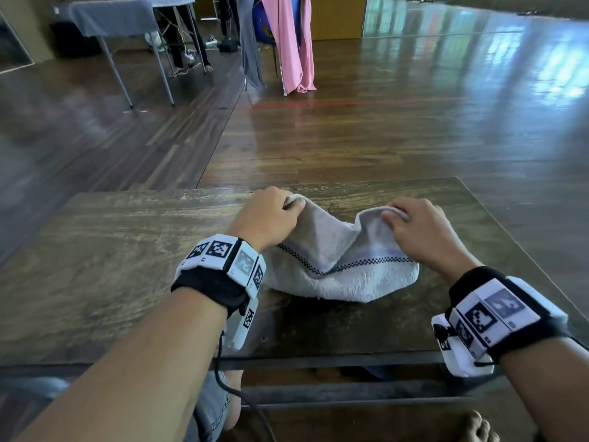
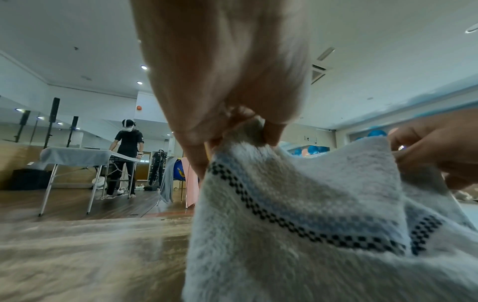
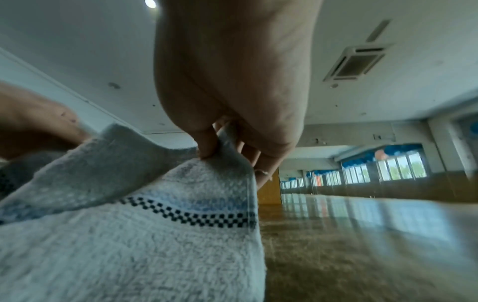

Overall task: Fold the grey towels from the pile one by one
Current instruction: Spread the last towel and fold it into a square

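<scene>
Both forearms are bare. Each wrist wears a black strap: the left wristband [image 1: 220, 266] carries white blocks printed with black square-pattern markers, and a white camera housing [image 1: 239, 327] hangs beneath it, with a black cable [image 1: 223, 381] trailing toward the bottom of the frame. The right wristband [image 1: 497, 317] has similar marker tiles. A bare foot [image 1: 478, 427] shows at lower right.

A dark wooden table [image 1: 111, 256] stands on a glossy wooden floor [image 1: 414, 122]. Beyond it, a folding table [image 1: 127, 17] carries a grey cover, and pink cloth [image 1: 293, 43] hangs beside grey cloth [image 1: 248, 39]. A person [image 2: 128, 155] in black stands by the folding table.
</scene>
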A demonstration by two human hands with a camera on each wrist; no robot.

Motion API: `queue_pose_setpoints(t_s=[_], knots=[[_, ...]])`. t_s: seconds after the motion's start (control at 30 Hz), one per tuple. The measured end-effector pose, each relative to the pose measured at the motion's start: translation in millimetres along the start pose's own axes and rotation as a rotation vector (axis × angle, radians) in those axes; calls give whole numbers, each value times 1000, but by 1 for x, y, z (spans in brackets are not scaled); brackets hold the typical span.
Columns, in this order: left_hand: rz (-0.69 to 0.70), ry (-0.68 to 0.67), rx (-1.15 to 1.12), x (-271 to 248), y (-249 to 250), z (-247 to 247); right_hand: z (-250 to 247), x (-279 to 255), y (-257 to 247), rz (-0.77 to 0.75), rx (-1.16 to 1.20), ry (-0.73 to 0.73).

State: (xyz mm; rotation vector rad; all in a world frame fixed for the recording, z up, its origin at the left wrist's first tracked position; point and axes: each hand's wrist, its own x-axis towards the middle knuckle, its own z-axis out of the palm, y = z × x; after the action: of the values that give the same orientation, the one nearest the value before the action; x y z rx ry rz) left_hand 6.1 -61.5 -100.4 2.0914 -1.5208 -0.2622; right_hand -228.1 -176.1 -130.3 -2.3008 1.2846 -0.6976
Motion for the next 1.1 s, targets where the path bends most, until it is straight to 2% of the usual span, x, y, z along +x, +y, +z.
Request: queue_pose_setpoints(t_s=[0.03,0.1,0.17,0.2,0.3,0.37,0.47,0.53,0.57,0.6,0.7,0.73,0.77,0.83,0.93,0.97,1.0,1.03,1.1], knots=[[-16,-45,-14,0,-1,1,1,2,3,5,57,-23],[-52,-257,19,-2,0,8,6,0,6,-15,80,-169],[-96,-444,96,-6,0,16,14,-4,7,-88,-41,-302],[-105,-484,119,-6,1,19,19,-6,8,-123,-124,-350],[-112,-486,128,-1,6,25,28,-10,11,-142,-243,-475],[-125,-498,121,2,9,26,29,-9,11,-108,-223,-458],[-150,-533,16,7,15,25,20,-3,10,-68,-122,-312],[-152,-512,-49,9,17,23,13,2,8,-92,-61,-170],[-147,-503,-53,10,16,24,10,3,8,-106,-43,-153],[-132,-507,-34,10,15,26,8,3,8,-105,-27,-197],[-69,-613,76,6,20,34,7,-4,6,-97,53,-594],[-55,-642,107,6,23,36,9,-7,5,-126,49,-683],[-56,-654,136,6,27,38,12,-10,2,-178,4,-714],[-68,-676,201,9,34,40,18,-7,-2,-277,-145,-668],[-134,-803,143,19,38,39,20,9,-8,-299,-256,-662],[-134,-792,113,24,39,37,18,17,-9,-287,-249,-657],[-104,-726,101,31,38,34,14,26,-11,-273,-222,-615],[-69,-603,81,38,39,29,9,36,-14,-270,-177,-517],[-13,-274,-85,52,41,18,-1,62,-19,-274,-45,-191]])
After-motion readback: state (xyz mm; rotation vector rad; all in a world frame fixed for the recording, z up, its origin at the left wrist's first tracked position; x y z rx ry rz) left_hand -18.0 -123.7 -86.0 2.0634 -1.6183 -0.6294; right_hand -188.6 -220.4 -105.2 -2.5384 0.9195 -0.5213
